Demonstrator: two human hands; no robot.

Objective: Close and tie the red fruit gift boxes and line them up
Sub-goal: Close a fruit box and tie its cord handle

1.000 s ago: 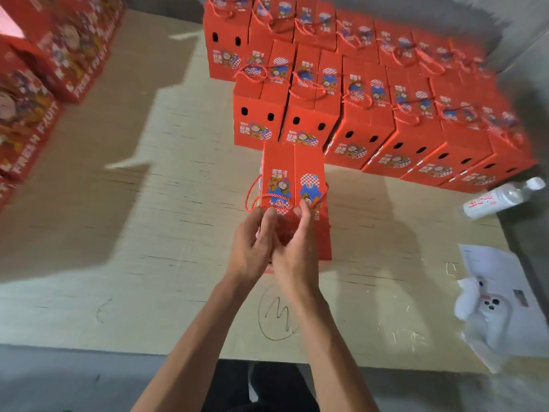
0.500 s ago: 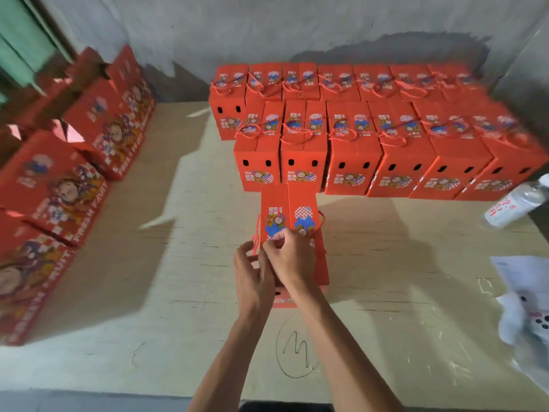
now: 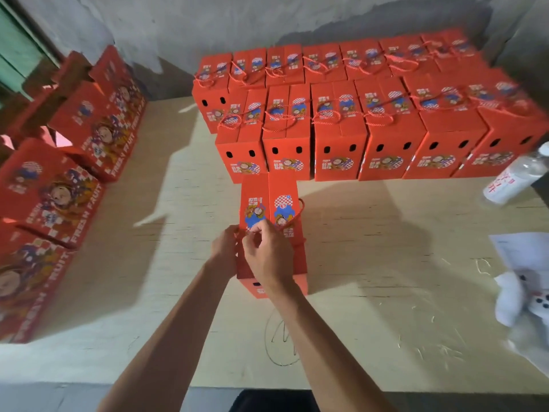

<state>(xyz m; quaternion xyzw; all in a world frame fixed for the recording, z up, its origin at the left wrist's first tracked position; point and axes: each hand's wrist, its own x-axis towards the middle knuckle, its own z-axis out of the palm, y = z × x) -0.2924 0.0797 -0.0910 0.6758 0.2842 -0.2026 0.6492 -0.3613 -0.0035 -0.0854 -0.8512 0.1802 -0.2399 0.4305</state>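
box in hand: one red gift box (image 3: 283, 194) stood on the desk (image 3: 371, 233) a bit in from the near edge, roughly mid-width, its far end touching or just short of the front row of finished boxes. Top flaps were shut.
print on it: blue and checkered cartoon art on both flaps, plus small white characters too tiny for me to read.
cord: a red twisted cord (image 3: 299, 211) looped off the right side of the top and ran back toward the fingers.
right hand: the right hand (image 3: 269, 254) sat over the near half of the lid, thumb and forefinger pinched together on the cord, other fingers curled.
left hand: the left hand (image 3: 224, 251) was right beside it at the box's left top edge, fingers curled in. Looked like it gripped the cord too, but the right hand hid most of that.
finished boxes: two rows of closed red boxes (image 3: 341, 144) lined up along the far edge toward the far right corner, cords tied on top, two oval holes in each front face.
stacks: more red boxes (image 3: 59, 197) lay along the left edge, with "FRESH FRUIT" in white down the sides.
bottle: a clear plastic bottle (image 3: 514, 179) lay at the right edge, with red writing on a white label, not legible.
white stuff: a white sheet (image 3: 523, 254) and a white plush-looking thing (image 3: 517, 298) lay near the right edge, both blurry.
scribble: a pen scribble (image 3: 282, 334) was on the desk by the near edge.
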